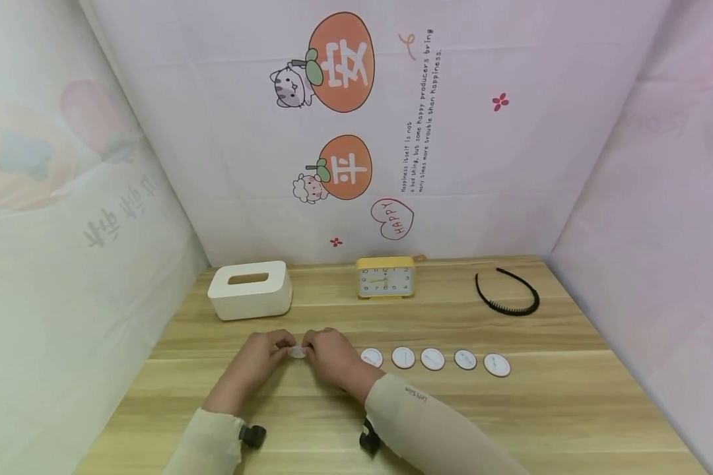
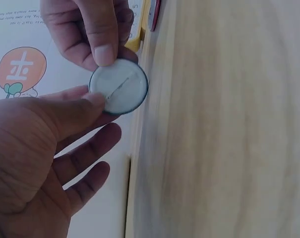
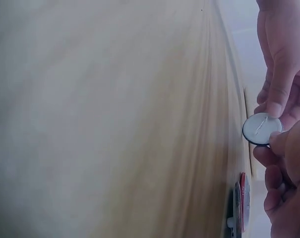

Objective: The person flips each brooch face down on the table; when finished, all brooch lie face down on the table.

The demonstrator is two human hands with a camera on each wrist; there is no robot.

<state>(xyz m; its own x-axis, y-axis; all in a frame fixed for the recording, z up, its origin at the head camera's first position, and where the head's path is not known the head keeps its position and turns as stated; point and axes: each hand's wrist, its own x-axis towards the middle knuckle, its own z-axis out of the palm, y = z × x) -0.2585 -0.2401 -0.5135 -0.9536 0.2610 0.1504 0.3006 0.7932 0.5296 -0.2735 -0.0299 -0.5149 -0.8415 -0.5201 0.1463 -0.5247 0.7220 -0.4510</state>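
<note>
Between my two hands is a round pin badge [image 1: 297,352], its white back and thin metal pin turned toward the wrist cameras. My left hand [image 1: 258,356] pinches one side of it between thumb and fingers. On the opposite side my right hand [image 1: 333,356] pinches the rim. The left wrist view shows the pin badge [image 2: 123,89] held above the table, with the other left fingers loosely bent below it. Its front face is hidden in every view. Right of my right hand, several similar badges [image 1: 432,359] lie in a row, white backs up.
A white tissue box [image 1: 252,303] stands at the back left of the wooden table [image 1: 309,429]. A yellow alarm clock [image 1: 385,277] is at the back middle, and a black headband [image 1: 513,310] lies at the back right. Printed cloth walls [image 1: 451,145] surround the table.
</note>
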